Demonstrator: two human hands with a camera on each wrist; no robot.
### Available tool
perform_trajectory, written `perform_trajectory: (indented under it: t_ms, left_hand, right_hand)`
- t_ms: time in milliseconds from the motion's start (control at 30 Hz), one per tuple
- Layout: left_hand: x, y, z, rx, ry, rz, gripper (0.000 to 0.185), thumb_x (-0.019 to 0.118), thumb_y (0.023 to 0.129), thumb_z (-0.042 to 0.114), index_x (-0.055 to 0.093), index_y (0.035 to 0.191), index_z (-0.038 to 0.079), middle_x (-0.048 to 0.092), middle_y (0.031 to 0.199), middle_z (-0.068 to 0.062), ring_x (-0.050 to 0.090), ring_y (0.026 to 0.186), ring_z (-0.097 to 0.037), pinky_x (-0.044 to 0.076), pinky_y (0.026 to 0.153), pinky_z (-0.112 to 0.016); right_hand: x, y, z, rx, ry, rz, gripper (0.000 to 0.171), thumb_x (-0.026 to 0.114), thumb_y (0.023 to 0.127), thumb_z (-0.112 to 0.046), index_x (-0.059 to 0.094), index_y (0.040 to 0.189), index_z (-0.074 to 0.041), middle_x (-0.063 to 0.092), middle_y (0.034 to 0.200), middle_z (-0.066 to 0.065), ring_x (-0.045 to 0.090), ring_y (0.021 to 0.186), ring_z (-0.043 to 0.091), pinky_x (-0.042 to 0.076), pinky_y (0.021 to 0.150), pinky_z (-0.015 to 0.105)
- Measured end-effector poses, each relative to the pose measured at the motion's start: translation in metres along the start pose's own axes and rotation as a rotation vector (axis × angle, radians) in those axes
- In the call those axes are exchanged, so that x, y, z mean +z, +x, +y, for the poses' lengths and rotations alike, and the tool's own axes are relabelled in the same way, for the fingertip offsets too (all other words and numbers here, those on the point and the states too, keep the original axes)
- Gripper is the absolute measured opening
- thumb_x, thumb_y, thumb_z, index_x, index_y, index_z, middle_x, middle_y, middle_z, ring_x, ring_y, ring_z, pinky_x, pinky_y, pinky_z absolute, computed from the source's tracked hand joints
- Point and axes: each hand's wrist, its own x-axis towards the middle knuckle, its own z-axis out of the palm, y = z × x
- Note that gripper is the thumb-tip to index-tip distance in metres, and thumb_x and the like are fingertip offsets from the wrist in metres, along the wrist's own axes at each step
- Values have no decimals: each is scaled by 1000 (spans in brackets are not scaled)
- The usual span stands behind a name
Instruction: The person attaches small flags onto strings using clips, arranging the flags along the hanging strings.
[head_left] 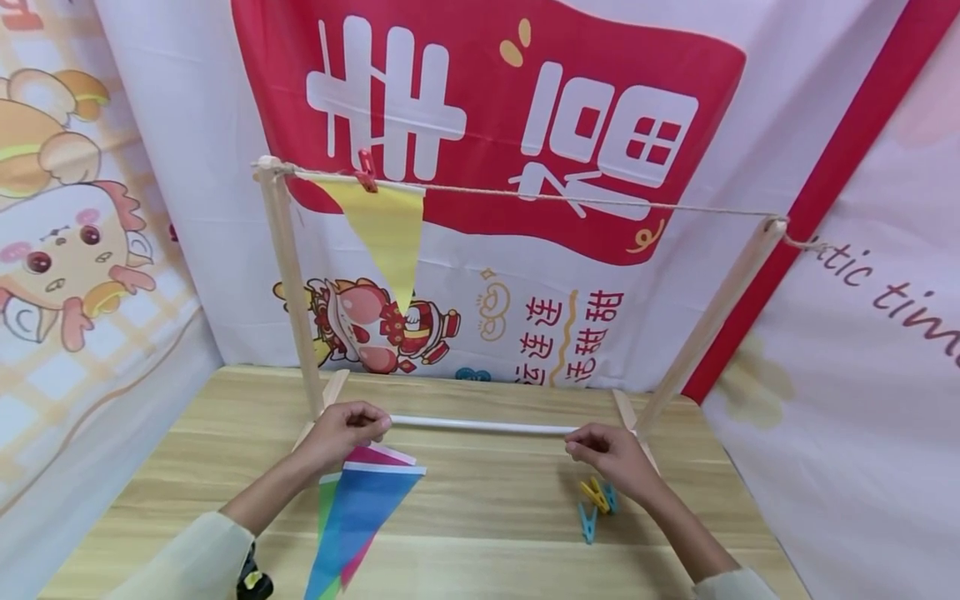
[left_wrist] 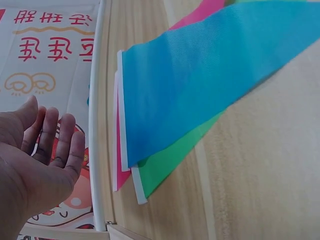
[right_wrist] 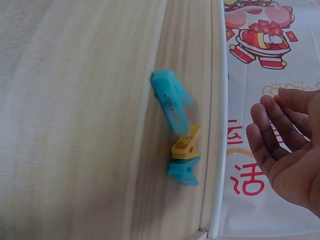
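Observation:
My left hand (head_left: 348, 429) (left_wrist: 42, 150) hovers over the left end of the white rod (head_left: 480, 427) (left_wrist: 95, 125), palm open, fingers relaxed, holding nothing. Just beside it a stack of pennants lies on the table: blue (head_left: 360, 508) (left_wrist: 200, 85) on top, pink (left_wrist: 120, 167) and green (left_wrist: 165, 172) beneath. My right hand (head_left: 609, 454) (right_wrist: 285, 145) is near the rod's right end, also open and empty. Close to it lie a yellow clothespin (head_left: 594, 494) (right_wrist: 186, 145) and two blue ones (head_left: 587, 523) (right_wrist: 172, 100). A yellow pennant (head_left: 386, 233) hangs from the string (head_left: 562, 198) by a red clip (head_left: 367, 172).
A wooden frame with two slanted posts (head_left: 288, 283) (head_left: 705, 325) stands on the wooden table (head_left: 487, 533), with the string stretched between their tops. Printed cloth banners (head_left: 525, 100) close off the back and both sides. A black and yellow object (head_left: 253, 579) sits at my left sleeve.

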Motion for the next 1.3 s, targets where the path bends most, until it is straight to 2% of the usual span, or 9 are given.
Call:
perform_trajectory:
  t_ms: [133, 367, 533, 667, 833, 933, 1067, 1300]
  left_hand:
    - [0, -1, -2, -2, 7, 0, 32, 75, 112, 27, 77, 129, 0, 78, 120, -21, 72, 105, -25, 65, 86, -31]
    - [1, -2, -6, -37, 31, 2, 27, 77, 110, 27, 80, 123, 3, 81, 114, -14, 70, 100, -24, 62, 84, -30]
    - [1, -3, -14, -15, 58, -7, 26, 79, 108, 24, 81, 120, 2, 81, 109, -10, 69, 97, -23, 63, 81, -30]
    - [1, -4, -20, 26, 73, -24, 18, 79, 107, 15, 81, 117, -1, 81, 109, -12, 70, 97, -22, 64, 81, -28]
    - [1, -5, -25, 37, 113, -28, 14, 82, 103, 6, 81, 114, -1, 80, 106, -11, 69, 96, -19, 60, 79, -23]
    - [1, -7, -25, 23, 117, -33, 18, 86, 99, 5, 80, 115, -2, 80, 106, -11, 69, 95, -20, 58, 78, -23]
    - [0, -10, -24, 13, 121, -44, 22, 88, 94, -3, 80, 115, -3, 80, 107, -13, 70, 95, -21, 61, 80, -22]
    - [0, -12, -28, -1, 220, -42, 27, 90, 87, -10, 82, 109, 4, 80, 106, -6, 70, 97, -20, 64, 90, -33]
  right_hand:
    - [0, -3, 6, 4, -17, -17, 23, 80, 107, -21, 84, 118, -1, 84, 102, 17, 72, 84, 11, 55, 68, 20]
    - [-1, -8, 14, -14, -31, -56, 26, 81, 106, -21, 83, 116, 2, 82, 96, 8, 64, 79, 3, 53, 68, 20]
    - [-3, -12, 20, -43, -28, -83, 24, 80, 106, -19, 83, 112, 4, 79, 89, 7, 60, 73, 1, 51, 63, 20]
    - [-5, -15, 22, -36, -47, -107, 21, 80, 106, -19, 84, 107, 1, 77, 83, 11, 59, 69, 1, 50, 61, 20]
    - [-7, -20, 22, 16, -65, -134, 19, 81, 105, -22, 84, 101, -4, 77, 79, 14, 66, 67, 9, 52, 59, 21]
    - [-8, -23, 23, 34, -53, -150, 20, 80, 105, -21, 83, 101, -2, 76, 78, 16, 71, 66, 17, 54, 58, 22]
    - [-8, -24, 26, 59, -33, -171, 20, 79, 105, -20, 82, 100, -1, 77, 78, 15, 74, 65, 19, 57, 56, 24]
    - [-9, -29, 34, 86, -16, -239, 12, 79, 104, -12, 81, 99, -1, 77, 79, 12, 72, 63, 18, 60, 52, 29]
